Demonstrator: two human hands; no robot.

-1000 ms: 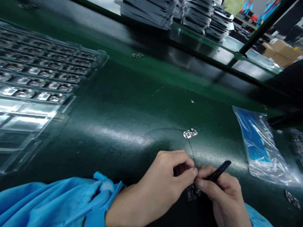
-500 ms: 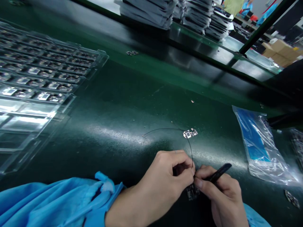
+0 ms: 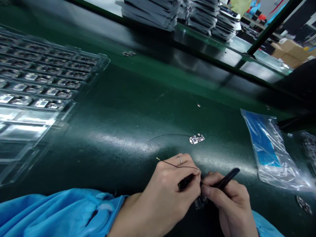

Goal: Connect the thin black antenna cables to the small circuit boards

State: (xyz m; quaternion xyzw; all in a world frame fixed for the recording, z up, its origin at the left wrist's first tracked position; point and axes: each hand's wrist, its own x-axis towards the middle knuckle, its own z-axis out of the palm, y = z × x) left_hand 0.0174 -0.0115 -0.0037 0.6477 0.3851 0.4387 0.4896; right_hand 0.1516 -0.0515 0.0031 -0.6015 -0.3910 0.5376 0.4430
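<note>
My left hand (image 3: 170, 187) is closed, with thumb and forefinger pinching a thin black cable (image 3: 182, 166). The cable's loose end, tipped with a small metal connector, lies across the back of that hand. Close beside it, my right hand (image 3: 229, 199) grips slim black tweezers (image 3: 229, 177); their tips are hidden at the fingers. Below the meeting fingertips a small dark circuit board (image 3: 199, 201) shows in part. Just beyond my hands, another small circuit board (image 3: 197, 139) lies on the green mat, with a second thin cable (image 3: 168, 135) stretching left from it.
Clear plastic trays (image 3: 46, 75) holding rows of circuit boards cover the left side. A clear bag (image 3: 274, 154) with a blue sheet lies at right, near a loose board (image 3: 304, 204). Stacked grey sheets (image 3: 150, 13) stand on the shelf behind.
The pinched cable's free end has swung from pointing away, towards the board on the mat, to lying left over my left hand. Both hands stay in nearly the same place.
</note>
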